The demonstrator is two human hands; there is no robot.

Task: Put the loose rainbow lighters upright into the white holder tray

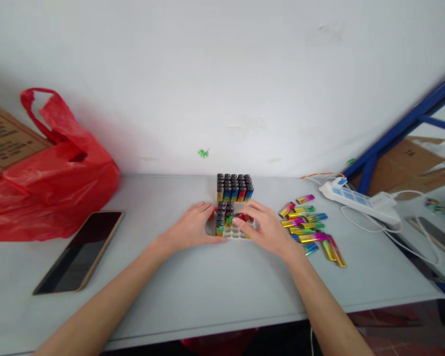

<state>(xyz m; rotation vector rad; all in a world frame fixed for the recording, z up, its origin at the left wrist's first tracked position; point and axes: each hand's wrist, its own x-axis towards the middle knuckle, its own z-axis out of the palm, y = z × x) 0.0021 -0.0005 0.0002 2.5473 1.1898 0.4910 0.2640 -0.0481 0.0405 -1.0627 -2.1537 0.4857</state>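
A red bag [59,183], cut off by the frame, lies left of the left hand [196,225], which curves half open against a white tray [233,234] of upright lighters [221,217], its grip impossible to tell. Over the tray, the right hand [265,227] pinches a red lighter [240,216], largely covering it and the tray's right end; right of that hand lie overlapping coloured pieces [302,223], partly blurred.
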